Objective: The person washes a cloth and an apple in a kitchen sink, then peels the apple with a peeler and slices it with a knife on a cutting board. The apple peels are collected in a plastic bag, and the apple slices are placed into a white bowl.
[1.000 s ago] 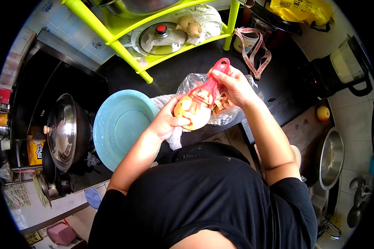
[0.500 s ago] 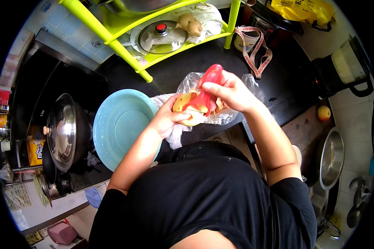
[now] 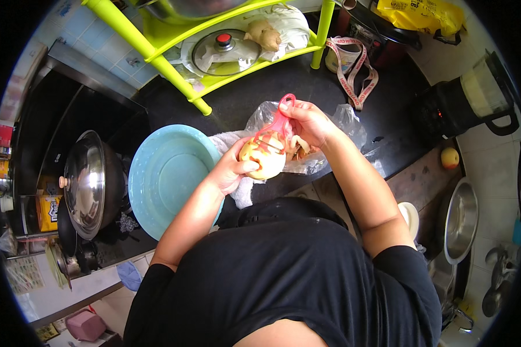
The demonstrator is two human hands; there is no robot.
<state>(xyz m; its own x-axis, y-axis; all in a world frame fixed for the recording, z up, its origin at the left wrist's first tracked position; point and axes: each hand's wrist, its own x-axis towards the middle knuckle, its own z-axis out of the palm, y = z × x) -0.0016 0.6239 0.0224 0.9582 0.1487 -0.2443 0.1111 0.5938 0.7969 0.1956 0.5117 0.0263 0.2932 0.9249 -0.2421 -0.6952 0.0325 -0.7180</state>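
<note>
My left hand (image 3: 228, 172) is closed round a partly peeled apple (image 3: 264, 163), its pale flesh showing with patches of red skin left on it. A red peeler (image 3: 279, 122) is gripped by the handle in my right hand (image 3: 308, 124), and its head lies against the top of the apple. Below and behind the hands a clear plastic bag (image 3: 348, 122) is spread on the dark counter, with peelings (image 3: 298, 149) on it. A pale cloth (image 3: 243, 194) lies partly under my left hand.
A light blue basin (image 3: 171, 179) stands left of my hands, beside a lidded wok (image 3: 90, 185). Behind rises a green rack (image 3: 182, 85). To the right are a blender-like appliance (image 3: 469, 101), another apple (image 3: 450, 158) and a steel basin (image 3: 462, 220).
The peeler has turned from lying across the apple's side to pointing up and away, its head now at the apple's top. My right hand has shifted slightly left, and the apple has rotated.
</note>
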